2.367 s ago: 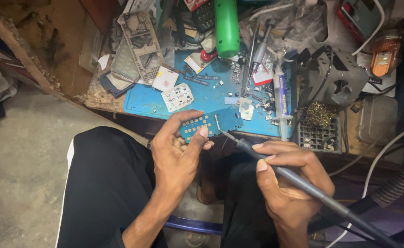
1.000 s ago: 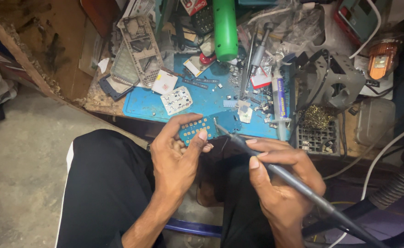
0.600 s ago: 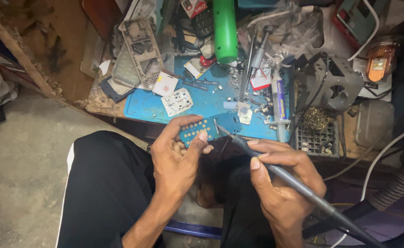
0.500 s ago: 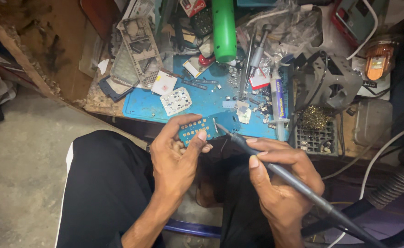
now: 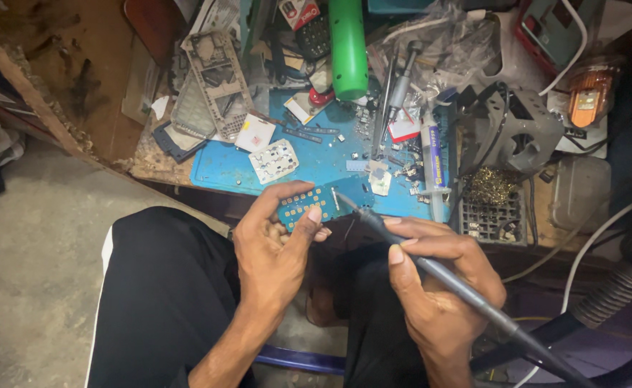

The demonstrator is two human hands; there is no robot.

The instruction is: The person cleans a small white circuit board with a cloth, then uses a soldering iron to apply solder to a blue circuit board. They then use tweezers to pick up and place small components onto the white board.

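My left hand [image 5: 276,248] grips a small blue circuit board [image 5: 303,203] with rows of gold pads, thumb pressed on its face, just below the edge of the bench. My right hand [image 5: 442,291] holds a dark soldering iron [image 5: 431,269] like a pen. The iron's metal tip touches the right end of the board. Its cable runs off to the lower right. Both hands hover over my lap, above black trousers.
A blue work mat [image 5: 316,158] on the cluttered bench carries a white keypad membrane [image 5: 273,159], small parts, a syringe tube [image 5: 431,162] and a green cylinder [image 5: 347,47]. A brass-wool tip cleaner [image 5: 492,190] and grey metal stand [image 5: 510,129] sit right. Concrete floor lies left.
The hands and iron have barely shifted; the tip stays at the board's right end. The view has drifted slightly.
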